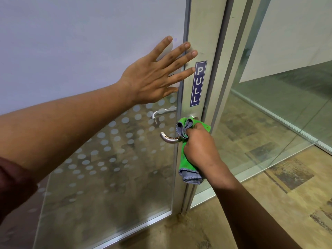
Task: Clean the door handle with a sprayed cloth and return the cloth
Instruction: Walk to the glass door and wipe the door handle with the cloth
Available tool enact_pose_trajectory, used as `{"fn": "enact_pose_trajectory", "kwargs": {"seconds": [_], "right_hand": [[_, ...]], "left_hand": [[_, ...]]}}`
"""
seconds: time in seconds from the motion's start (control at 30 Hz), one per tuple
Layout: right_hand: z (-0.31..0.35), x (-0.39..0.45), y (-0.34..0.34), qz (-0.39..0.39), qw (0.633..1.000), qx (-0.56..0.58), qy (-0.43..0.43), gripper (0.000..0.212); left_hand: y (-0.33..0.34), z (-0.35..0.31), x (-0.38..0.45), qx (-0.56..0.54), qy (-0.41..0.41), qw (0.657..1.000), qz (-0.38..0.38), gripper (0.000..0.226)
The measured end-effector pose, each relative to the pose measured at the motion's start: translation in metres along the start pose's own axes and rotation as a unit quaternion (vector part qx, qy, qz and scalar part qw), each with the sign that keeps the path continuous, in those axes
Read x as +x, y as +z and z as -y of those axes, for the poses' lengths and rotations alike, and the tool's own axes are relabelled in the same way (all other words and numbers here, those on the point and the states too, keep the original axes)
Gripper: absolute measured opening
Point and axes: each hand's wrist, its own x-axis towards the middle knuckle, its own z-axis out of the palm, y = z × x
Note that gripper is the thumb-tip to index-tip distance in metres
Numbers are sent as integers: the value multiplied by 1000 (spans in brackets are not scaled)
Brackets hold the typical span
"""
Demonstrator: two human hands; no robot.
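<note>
A curved metal door handle [168, 138] sticks out from the aluminium stile of a glass door. My right hand [199, 146] is shut on a green cloth with grey edging [185, 159], wrapped around the handle's inner part near the stile. Only the handle's hooked free end shows. The cloth's lower corner hangs below my fist. My left hand [158, 72] lies flat and open on the frosted glass above the handle, fingertips reaching the stile.
A blue PULL sign [198, 83] is stuck on the stile above the handle. A second handle [158, 113] shows through the dotted glass on the far side. Fixed glass panels [269, 105] stand to the right. The floor has brown patterned tiles.
</note>
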Motion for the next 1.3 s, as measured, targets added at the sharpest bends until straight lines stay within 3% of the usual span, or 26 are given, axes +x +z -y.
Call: {"fn": "enact_pose_trajectory", "kwargs": {"seconds": [0.63, 0.9, 1.13, 1.3], "right_hand": [[58, -5, 5, 7, 997, -37, -60, 23], [72, 1, 9, -2, 986, -65, -153, 27], [17, 15, -47, 5, 991, 39, -127, 20], [-47, 49, -78, 46, 993, 5, -106, 9]], "left_hand": [[-3, 2, 0, -14, -2, 1000, -6, 70], [-3, 1, 0, -13, -4, 1000, -1, 71], [-3, 1, -1, -25, -7, 1000, -4, 70], [-4, 1, 1, -25, -6, 1000, -4, 70]]}}
